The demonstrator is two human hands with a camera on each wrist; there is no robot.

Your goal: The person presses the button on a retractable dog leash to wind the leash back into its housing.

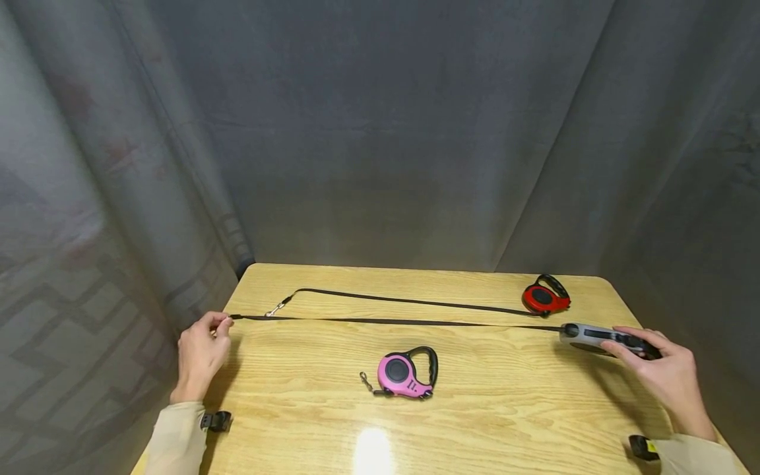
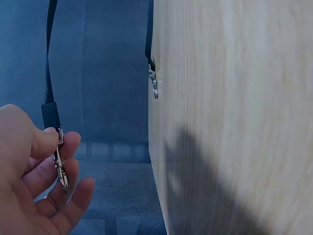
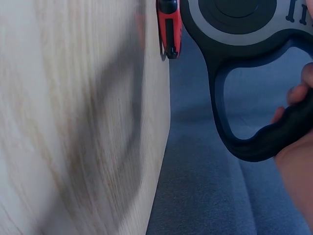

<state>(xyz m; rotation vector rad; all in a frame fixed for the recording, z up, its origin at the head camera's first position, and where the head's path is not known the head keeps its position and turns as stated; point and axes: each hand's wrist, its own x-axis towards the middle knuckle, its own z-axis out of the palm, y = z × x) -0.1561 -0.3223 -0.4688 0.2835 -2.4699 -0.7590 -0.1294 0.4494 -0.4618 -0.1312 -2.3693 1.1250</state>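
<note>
My right hand (image 1: 667, 366) grips the black handle of a grey retractable dog leash (image 1: 594, 338), raised above the table's right side; the handle loop (image 3: 217, 112) fills the right wrist view. From it a black strap (image 1: 404, 322) runs taut across to the left. At the far end my left hand (image 1: 202, 349) pinches the strap's metal snap hook (image 2: 59, 166) between thumb and forefinger, with the other fingers loosely curled below. Behind the taut strap lies a red retractable leash (image 1: 541, 298), its own strap (image 1: 410, 301) pulled out leftward to a silver snap hook (image 1: 276, 309).
A pink retractable leash (image 1: 396, 371) lies mid-table, its short clip (image 1: 365, 379) at its left. The wooden table (image 1: 487, 422) ends at a back edge against grey curtains (image 1: 380, 132), which also hang at both sides.
</note>
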